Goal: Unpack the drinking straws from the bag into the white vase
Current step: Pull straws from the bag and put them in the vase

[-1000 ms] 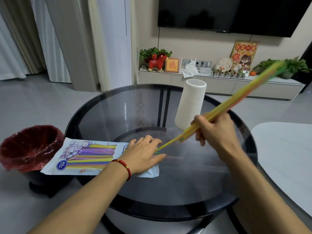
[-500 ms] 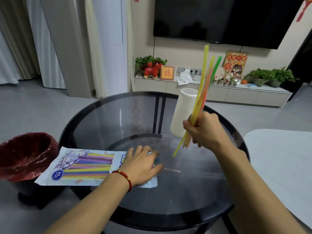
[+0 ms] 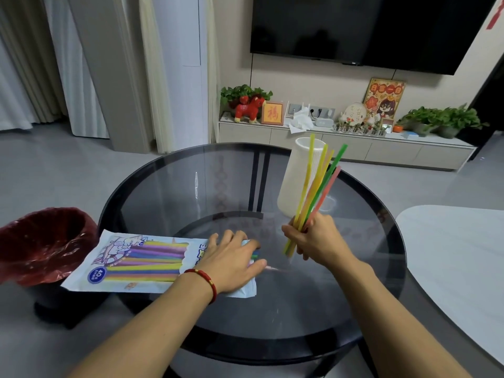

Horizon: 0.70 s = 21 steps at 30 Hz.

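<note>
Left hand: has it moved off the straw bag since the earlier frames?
No. The left hand stays pressed flat on the open end of the straw bag, at the same spot on the glass table.

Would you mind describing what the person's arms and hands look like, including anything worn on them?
Both forearms are bare, with no sleeves in view. The left hand has a thin red cord bracelet at the wrist, with a small gold-coloured bead on it. The right hand and its wrist carry nothing: no watch, ring or glove shows.
</note>
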Motion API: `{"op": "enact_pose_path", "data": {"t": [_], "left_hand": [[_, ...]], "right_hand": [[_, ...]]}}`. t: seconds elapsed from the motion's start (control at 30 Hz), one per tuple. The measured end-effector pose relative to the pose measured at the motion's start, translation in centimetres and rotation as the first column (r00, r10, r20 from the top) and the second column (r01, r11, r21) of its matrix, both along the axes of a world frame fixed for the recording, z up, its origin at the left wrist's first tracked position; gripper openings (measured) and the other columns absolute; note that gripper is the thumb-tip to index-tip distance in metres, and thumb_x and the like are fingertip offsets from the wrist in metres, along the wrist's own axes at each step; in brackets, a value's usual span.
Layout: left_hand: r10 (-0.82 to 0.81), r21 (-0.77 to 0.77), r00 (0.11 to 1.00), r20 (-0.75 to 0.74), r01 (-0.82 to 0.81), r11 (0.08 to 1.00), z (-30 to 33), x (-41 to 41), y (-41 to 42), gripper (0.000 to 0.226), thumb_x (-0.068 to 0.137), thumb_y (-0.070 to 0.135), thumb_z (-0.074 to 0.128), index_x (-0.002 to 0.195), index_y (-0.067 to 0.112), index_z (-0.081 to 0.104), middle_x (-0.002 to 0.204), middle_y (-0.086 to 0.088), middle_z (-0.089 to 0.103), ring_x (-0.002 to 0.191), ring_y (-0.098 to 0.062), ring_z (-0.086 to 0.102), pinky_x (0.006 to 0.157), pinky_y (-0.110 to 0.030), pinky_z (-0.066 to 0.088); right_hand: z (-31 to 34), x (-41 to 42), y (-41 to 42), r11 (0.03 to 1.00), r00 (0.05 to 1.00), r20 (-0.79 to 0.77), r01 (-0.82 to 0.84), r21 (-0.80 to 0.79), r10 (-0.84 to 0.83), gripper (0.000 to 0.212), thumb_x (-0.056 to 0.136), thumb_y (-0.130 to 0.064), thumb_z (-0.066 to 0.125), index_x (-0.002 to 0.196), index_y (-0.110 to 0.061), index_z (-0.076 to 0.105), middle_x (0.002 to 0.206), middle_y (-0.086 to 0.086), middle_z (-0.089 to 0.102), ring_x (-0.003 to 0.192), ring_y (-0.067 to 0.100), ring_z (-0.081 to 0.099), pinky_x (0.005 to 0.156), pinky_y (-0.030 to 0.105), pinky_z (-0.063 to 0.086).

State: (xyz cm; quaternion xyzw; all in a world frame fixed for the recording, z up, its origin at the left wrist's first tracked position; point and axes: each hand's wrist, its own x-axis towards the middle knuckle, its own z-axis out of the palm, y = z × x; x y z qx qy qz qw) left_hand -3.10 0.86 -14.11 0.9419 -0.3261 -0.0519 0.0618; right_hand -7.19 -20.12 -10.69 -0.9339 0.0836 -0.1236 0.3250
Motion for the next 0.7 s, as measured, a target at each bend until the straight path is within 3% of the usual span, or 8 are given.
{"op": "enact_pose_path", "data": {"t": [0.2,0.4,0.53,0.6,0.7], "left_hand": [[0.032,-0.040,0.999,0.025,-0.031,0.999,-0.1,-0.2,-0.5,0.050,0.097,0.057,0.030,0.136,0.031,0.047,0.138,-0.002,0.046,0.126,-0.026,0.039,0.111,-0.053,0.026],[0.041,-0.032,0.999,0.015,-0.041,0.999,0.0,-0.3,-0.9,0.048,0.098,0.055,0.032,0.136,0.031,0.046,0.140,-0.002,0.046,0.128,-0.025,0.040,0.113,-0.056,0.024],[0.050,-0.042,0.999,0.009,-0.050,0.998,0.0,-0.3,-1.0,0.046,0.098,0.054,0.033,0.135,0.031,0.047,0.140,-0.002,0.046,0.129,-0.026,0.039,0.113,-0.057,0.023],[0.056,-0.049,0.998,0.016,-0.056,0.997,-0.1,-0.4,-1.0,0.045,0.098,0.053,0.033,0.134,0.031,0.048,0.139,-0.002,0.046,0.128,-0.026,0.040,0.114,-0.057,0.023],[0.061,-0.051,0.998,0.027,-0.059,0.997,-0.2,-0.4,-1.1,0.045,0.098,0.053,0.033,0.134,0.030,0.047,0.138,-0.002,0.046,0.128,-0.025,0.041,0.114,-0.057,0.022]], "right_hand": [[-0.6,0.0,-0.7,0.994,0.997,0.025,0.064,0.093,-0.066,0.026,0.095,-0.024,0.074,0.079,-0.003,0.073,0.057,0.013,0.072,0.041,0.018,0.067,0.048,0.031,0.061],[-1.8,-0.1,-0.5,0.987,0.999,0.017,0.039,0.154,-0.042,0.030,0.096,-0.029,0.073,0.077,-0.005,0.073,0.058,0.013,0.072,0.049,0.032,0.070,0.054,0.042,0.064],[-1.1,-0.2,-0.5,0.979,0.997,0.050,0.048,0.198,-0.059,0.026,0.097,-0.020,0.068,0.077,-0.005,0.075,0.057,0.012,0.073,0.046,0.026,0.070,0.055,0.035,0.062],[-0.2,-0.3,-0.7,0.942,0.991,0.082,0.077,0.326,-0.110,0.025,0.095,-0.018,0.067,0.077,-0.004,0.077,0.057,0.014,0.073,0.046,0.024,0.069,0.054,0.031,0.058],[1.9,0.1,-1.1,0.806,0.968,0.177,0.040,0.590,-0.178,0.026,0.098,-0.015,0.065,0.084,0.004,0.076,0.066,0.018,0.073,0.051,0.021,0.065,0.052,0.030,0.055]]}}
